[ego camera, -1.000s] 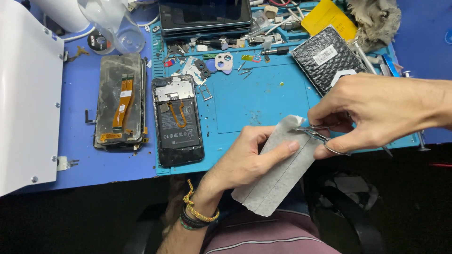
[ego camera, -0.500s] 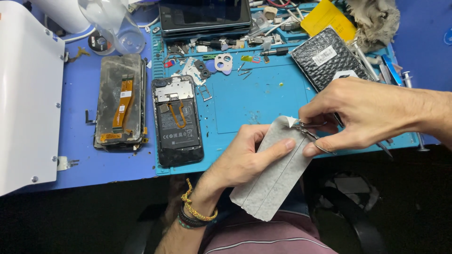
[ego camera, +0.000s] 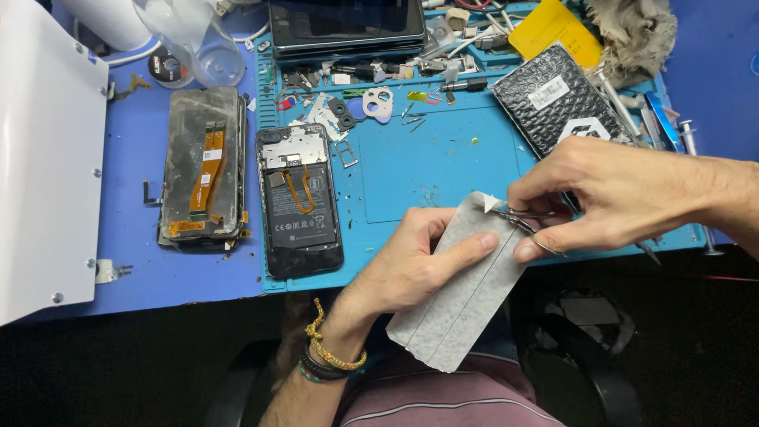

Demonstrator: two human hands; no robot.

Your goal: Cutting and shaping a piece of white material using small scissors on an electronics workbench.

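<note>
A blue worktop (ego camera: pixel 198 269) with a teal rubber repair mat (ego camera: pixel 443 170) laid over it fills the scene, its near edge giving way to dark floor and the person's maroon-shirted lap. Nearest the body, the left hand (ego camera: pixel 411 265), with beaded bracelets at its wrist, pinches a grey rectangular adhesive sheet (ego camera: pixel 458 304) between thumb and fingers, holding it tilted over the mat's front edge with one corner of its backing curled up. Just beside it, the right hand (ego camera: pixel 609 198) is closed around small metal tweezers (ego camera: pixel 526 221), whose tips touch the sheet's top corner at the curled flap. Farther back on the mat lies an opened black smartphone body (ego camera: pixel 300 202), face down with its battery and an orange flex cable exposed. To its left, on the bare blue surface, rests a detached cracked phone screen (ego camera: pixel 202 174) with an orange ribbon cable along it, beside a white flat panel (ego camera: pixel 43 158). Behind the right hand sits a black bubble-wrap pouch (ego camera: pixel 553 99). At the far edge are a dark tablet (ego camera: pixel 344 24), a yellow card (ego camera: pixel 553 32), a clear plastic cup (ego camera: pixel 194 39), and scattered screws and small parts.
</note>
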